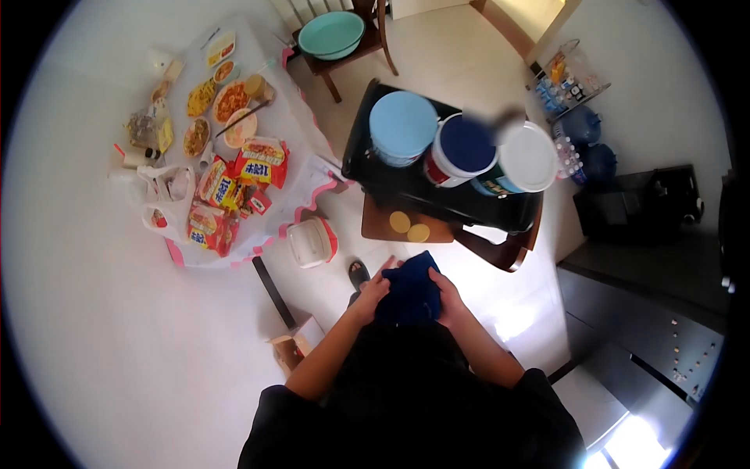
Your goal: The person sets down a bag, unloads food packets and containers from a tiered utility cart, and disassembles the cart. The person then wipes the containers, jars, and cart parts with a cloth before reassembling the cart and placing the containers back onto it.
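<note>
A dark blue cloth, folded or bunched, is held in front of my body. My left hand grips its left side, with the fingers partly behind it. On the opposite edge, my right hand has its thumb on the front, while the other fingers are hidden by the cloth. Beyond the cloth stand a light blue bucket, a bucket with a dark blue lid and a bucket with a white lid. All three rest on a black surface, apart from my hands.
To the left, a table carries dishes of food, red snack packets and a white plastic bag. A white container and an open cardboard box are on the floor. A chair holds a green basin.
</note>
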{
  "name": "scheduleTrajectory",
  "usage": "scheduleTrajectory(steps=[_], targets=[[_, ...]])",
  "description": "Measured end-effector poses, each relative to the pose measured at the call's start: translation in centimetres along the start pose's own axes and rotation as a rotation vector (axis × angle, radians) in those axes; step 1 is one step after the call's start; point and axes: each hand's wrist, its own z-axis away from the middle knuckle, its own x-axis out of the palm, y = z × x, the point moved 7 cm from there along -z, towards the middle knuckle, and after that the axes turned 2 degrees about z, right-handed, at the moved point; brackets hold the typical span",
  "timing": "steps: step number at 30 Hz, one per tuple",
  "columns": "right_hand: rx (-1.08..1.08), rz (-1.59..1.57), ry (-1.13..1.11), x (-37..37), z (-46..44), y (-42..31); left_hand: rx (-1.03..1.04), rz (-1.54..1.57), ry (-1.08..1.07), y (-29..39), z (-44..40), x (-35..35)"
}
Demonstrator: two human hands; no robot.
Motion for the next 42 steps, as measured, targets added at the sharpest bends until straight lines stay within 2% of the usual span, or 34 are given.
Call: scheduleTrajectory(steps=[1, 2, 4, 7, 8, 9, 10, 12, 13, 17, 20, 21, 22, 26, 29, 32, 36, 38, 41, 42], targets=[[0.018, -0.025, -0.004, -0.1, -1.0, 1.2, -0.058, 0.189, -0.053, -1.5, 0.2, -0.7], [-0.131, 0.294, 0.11, -0.6, -2.2, 1.3, -0.113, 0.373, -0.109, -2.8, 0.1, -1.2], [-0.427, 0.934, 0.338, -0.3, -4.0, 1.1, -0.163, 0.542, -0.068, -1.8, 0.8, -1.1], [-0.87, 1.679, 0.346, -0.8, -7.8, 2.0, -0.174, 0.377, 0.136, -1.8, -0.3, -4.5], [-0.543, 1.185, 0.3, -3.3, -10.1, 2.8, -0.164, 0.365, 0.241, -1.6, -0.6, -5.9], [-0.451, 0.951, 0.372, -2.7, -10.9, 2.4, -0.157, 0.335, 0.274, -1.4, -0.9, -7.8], [-0.582, 1.08, 0.377, -6.0, -13.3, 2.4, -0.153, 0.308, 0.309, -1.4, -0.9, -9.9], [-0.601, 1.375, 0.591, -10.2, -17.0, 1.8, -0.142, 0.256, 0.405, -0.8, -0.9, -13.6], [-0.475, 1.528, 0.806, -11.3, -18.4, 1.0, -0.144, 0.221, 0.429, 0.4, -0.9, -14.9], [-0.422, 1.948, 1.111, -15.0, -24.0, -0.7, -0.141, 0.28, 0.42, 0.8, -2.0, -20.7], [-0.569, 2.061, 1.243, -17.9, -27.2, -1.6, -0.12, 0.305, 0.486, 0.5, -3.5, -24.1], [-0.55, 2.079, 1.266, -18.1, -27.8, -1.8, -0.119, 0.306, 0.515, 0.2, -3.9, -25.1], [-0.531, 2.077, 1.284, -18.3, -28.3, -1.7, -0.094, 0.304, 0.436, 0.5, -4.5, -25.5], [-0.626, 2.219, 1.338, -20.3, -30.5, -2.4, 0.011, 0.301, 0.452, 1.5, -6.2, -26.1], [-0.69, 2.039, 1.239, -17.3, -29.9, -2.0, 0.101, 0.203, 0.458, 2.1, -7.5, -26.7], [-0.553, 1.937, 0.876, -14.6, -29.7, 0.4, 0.138, -0.013, 0.419, 3.1, -8.8, -26.4], [-0.584, 1.349, 0.686, -10.4, -27.0, 4.7, 0.143, -0.18, 0.338, 3.7, -10.6, -25.9], [-0.609, 0.982, 0.51, -9.6, -26.6, 6.7, 0.074, -0.079, 0.344, 4.0, -10.2, -24.8], [-0.928, 0.982, 0.381, -7.4, -26.5, 8.3, 0.031, 0.009, 0.37, 3.9, -9.5, -22.9], [-0.858, 1.078, 0.564, -7.4, -26.5, 8.5, 0.083, -0.06, 0.349, 4.3, -9.2, -22.5]])
